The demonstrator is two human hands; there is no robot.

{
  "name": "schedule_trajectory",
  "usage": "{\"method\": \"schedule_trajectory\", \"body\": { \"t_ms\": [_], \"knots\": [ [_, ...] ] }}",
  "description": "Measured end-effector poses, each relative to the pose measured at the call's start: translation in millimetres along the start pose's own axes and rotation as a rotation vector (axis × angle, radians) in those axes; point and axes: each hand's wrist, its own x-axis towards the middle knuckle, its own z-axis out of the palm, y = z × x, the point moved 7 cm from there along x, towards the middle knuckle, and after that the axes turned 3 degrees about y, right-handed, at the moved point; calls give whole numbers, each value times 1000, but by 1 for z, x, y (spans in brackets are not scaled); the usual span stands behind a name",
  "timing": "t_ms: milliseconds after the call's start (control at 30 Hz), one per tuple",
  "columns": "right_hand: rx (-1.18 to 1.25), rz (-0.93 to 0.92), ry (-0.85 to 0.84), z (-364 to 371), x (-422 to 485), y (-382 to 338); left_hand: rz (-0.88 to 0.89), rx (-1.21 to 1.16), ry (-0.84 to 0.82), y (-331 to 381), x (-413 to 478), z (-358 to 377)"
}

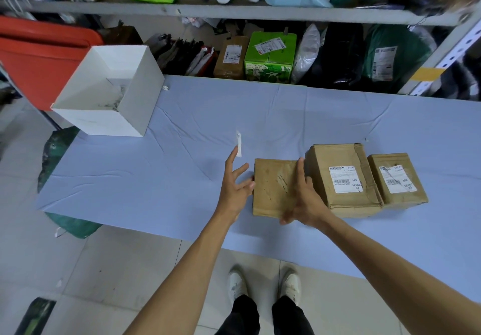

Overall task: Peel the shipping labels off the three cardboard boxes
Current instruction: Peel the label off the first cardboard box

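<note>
Three cardboard boxes stand in a row on a blue cloth (182, 178). The left box (270, 191) has a bare top with torn glue marks. A white shipping label (345, 179) is on the middle box (338, 202), and a wrinkled label (397, 180) is on the right box (400, 196). My left hand (236, 186) is just left of the bare box, fingers spread, with a small white label strip (238, 144) at the tip of its longest finger. My right hand (303, 199), blurred, lies flat on the bare box's right side, thumb at the front edge.
An open white box (86, 118) stands at the cloth's back left. A low metal shelf (234, 12) packed with parcels and bags runs along the far side. A red bin (39, 56) is at far left. A dark green bag (59, 147) sticks out under the cloth.
</note>
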Motion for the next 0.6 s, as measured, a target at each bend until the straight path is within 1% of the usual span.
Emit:
{"method": "schedule_trajectory", "body": {
  "t_ms": [67, 167, 300, 500, 600],
  "knots": [
    [5, -14, 23, -1, -1, -1, 23, 37, -11, 1, -2, 1],
    [43, -26, 82, -7, -3, -4, 1, -4, -48, -2, -3, 5],
    [47, 62, 208, -17, -5, -1, -7, -8, -74, -11, -6, 7],
    [261, -64, 320, -29, -4, -3, 10, -33, -75, -15, -8, 8],
    [238, -58, 369, -31, -2, -3, 12, -24, -76, -13, -9, 8]
  ]
}}
